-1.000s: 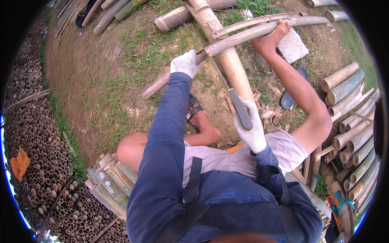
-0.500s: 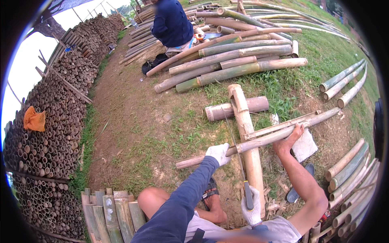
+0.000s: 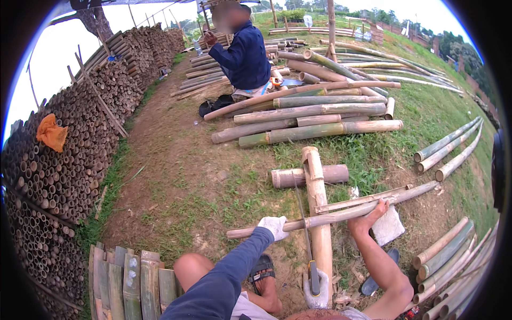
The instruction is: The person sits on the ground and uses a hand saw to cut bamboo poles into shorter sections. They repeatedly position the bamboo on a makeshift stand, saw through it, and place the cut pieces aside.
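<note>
My left hand (image 3: 273, 226), in a white glove below a dark blue sleeve, grips a slender bamboo pole (image 3: 341, 214) near its left end. My right hand (image 3: 314, 298), also gloved, is closed around the dark handle of a hand saw (image 3: 306, 234). Just right of my left hand, the thin blade crosses the pole. A thick upright-lying bamboo trunk (image 3: 321, 245) supports the pole from beneath, with a split bamboo strip (image 3: 368, 198) alongside. My bare right foot (image 3: 370, 216) presses against the pole, right of the trunk.
A short bamboo section (image 3: 336, 175) props the trunk's far end. A pale block (image 3: 388, 226) and a loose sandal (image 3: 380, 272) lie on the right. Bamboo poles (image 3: 320, 130) lie ahead, near a seated person (image 3: 242, 56) in dark blue. Stacked bamboo (image 3: 48, 192) lines the left side.
My view has tilted upward, so the work sits lower in the picture. More of the seated person shows, one hand raised. Both my hands keep their holds.
</note>
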Action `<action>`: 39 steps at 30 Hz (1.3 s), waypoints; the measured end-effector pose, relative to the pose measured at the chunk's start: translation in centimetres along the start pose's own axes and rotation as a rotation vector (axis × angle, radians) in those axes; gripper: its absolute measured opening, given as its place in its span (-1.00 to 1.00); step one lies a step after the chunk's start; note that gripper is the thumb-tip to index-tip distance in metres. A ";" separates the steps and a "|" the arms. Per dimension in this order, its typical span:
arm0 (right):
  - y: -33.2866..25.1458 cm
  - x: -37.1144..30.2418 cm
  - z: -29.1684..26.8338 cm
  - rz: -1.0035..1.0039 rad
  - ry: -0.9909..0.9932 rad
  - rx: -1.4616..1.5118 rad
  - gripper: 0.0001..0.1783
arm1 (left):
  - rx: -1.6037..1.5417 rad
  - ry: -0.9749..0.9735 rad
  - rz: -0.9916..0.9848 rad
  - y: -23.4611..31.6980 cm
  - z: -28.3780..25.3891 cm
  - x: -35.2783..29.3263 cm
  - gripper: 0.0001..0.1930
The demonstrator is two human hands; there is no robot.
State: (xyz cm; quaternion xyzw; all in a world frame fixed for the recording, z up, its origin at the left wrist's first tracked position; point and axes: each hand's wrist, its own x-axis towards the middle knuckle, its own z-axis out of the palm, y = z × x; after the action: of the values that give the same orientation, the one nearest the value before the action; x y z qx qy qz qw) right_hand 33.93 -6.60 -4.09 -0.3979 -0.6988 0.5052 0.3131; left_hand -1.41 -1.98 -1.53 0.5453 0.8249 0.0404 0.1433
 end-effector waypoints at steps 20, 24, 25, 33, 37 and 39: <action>-6.1 -0.8 -2.6 -0.099 0.025 0.009 -0.47 | 0.009 0.018 0.012 0.2 -0.2 -0.3 -0.48; -2.6 -3.1 -4.7 -0.219 -0.147 -0.034 -0.54 | 0.028 0.031 0.023 0.2 0.1 -0.2 -0.48; -1.7 -3.2 -5.8 -0.177 -0.269 -0.041 -0.56 | 0.045 0.014 0.025 0.1 0.2 -0.2 -0.48; -5.2 -7.8 -8.5 -0.128 -0.060 -0.176 -0.54 | 0.017 0.047 0.037 -0.5 0.9 0.5 -0.49; -7.6 -2.9 -4.8 -0.113 0.020 -0.136 -0.48 | 0.014 0.011 -0.003 -0.5 0.8 0.6 -0.50; -6.5 1.6 -1.7 -0.131 -0.023 -0.115 -0.45 | 0.013 0.002 0.001 -0.4 0.5 0.5 -0.48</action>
State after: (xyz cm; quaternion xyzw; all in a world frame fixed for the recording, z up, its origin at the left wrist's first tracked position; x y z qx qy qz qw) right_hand 33.04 -5.54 2.63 -0.3628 -0.7548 0.4473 0.3141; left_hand -1.79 -1.71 -2.23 0.5467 0.8250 0.0360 0.1388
